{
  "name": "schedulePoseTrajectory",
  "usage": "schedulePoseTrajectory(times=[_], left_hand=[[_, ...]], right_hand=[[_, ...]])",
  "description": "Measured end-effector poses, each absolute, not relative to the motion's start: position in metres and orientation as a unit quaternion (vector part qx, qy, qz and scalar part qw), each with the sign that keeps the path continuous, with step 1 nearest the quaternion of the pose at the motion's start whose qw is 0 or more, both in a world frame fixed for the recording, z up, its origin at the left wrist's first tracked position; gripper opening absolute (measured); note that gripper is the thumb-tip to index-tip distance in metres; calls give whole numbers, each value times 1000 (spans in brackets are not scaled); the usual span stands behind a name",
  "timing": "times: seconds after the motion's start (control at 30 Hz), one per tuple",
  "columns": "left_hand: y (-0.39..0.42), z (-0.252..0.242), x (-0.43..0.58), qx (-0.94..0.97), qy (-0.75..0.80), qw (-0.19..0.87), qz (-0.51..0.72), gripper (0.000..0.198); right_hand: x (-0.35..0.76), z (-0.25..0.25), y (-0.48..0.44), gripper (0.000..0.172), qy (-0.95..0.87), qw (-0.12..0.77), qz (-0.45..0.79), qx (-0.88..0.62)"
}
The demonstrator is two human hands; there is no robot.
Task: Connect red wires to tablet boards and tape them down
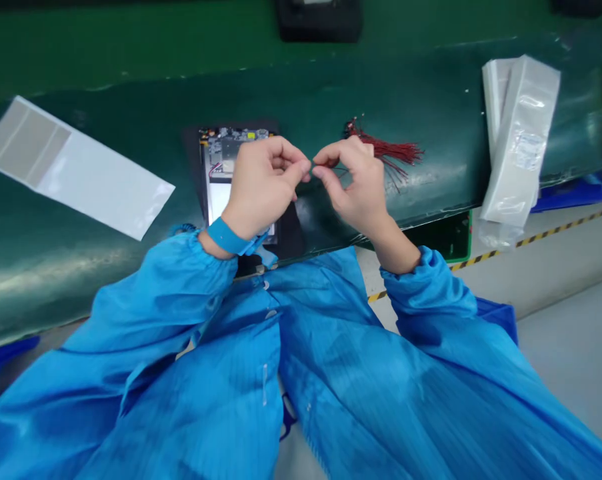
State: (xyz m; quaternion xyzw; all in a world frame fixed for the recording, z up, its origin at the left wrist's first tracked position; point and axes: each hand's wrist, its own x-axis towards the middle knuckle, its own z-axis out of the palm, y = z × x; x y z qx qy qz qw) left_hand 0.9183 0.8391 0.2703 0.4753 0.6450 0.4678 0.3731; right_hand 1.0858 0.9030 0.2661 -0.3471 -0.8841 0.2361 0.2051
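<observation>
My left hand (pixel 265 180) is pinched at thumb and index finger over the right side of an open device with a circuit board (pixel 225 150). Close beside it, fingertips nearly touching, my right hand (pixel 355 173) is also in a pinch. A thin dark wire (pixel 341 169) runs by the fingers of my right hand; its end at the fingertips is too small to make out. What the left fingertips grip is hidden. A bundle of dark red wires (pixel 395 151) lies just behind and right of my right hand. The device rests on a black mat (pixel 291 233).
A white sheet with grey strips (pixel 101 170) lies at the left of the green table (pixel 431 87). Plastic-wrapped white packets (pixel 523 140) lie at the right edge. A black block (pixel 321 23) stands at the back. Below the right edge is a green bin (pixel 445 237).
</observation>
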Motion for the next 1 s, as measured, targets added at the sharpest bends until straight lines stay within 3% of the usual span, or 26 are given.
schedulePoseTrajectory(times=[0.17,0.3,0.47,0.6,1.0], left_hand=[[784,286,889,448,657,402,454,7],[716,283,866,468,716,284,433,33],[657,247,855,576,729,111,353,20],[646,216,861,657,674,36,335,30],[659,206,870,678,655,66,328,37]], right_hand=[[1062,275,873,33,-898,180,262,-303],[1051,271,844,25,-920,128,277,-247],[1050,254,822,14,-931,67,298,-200],[1050,247,819,13,-939,33,286,-188],[1045,249,815,16,-952,1,243,-185]])
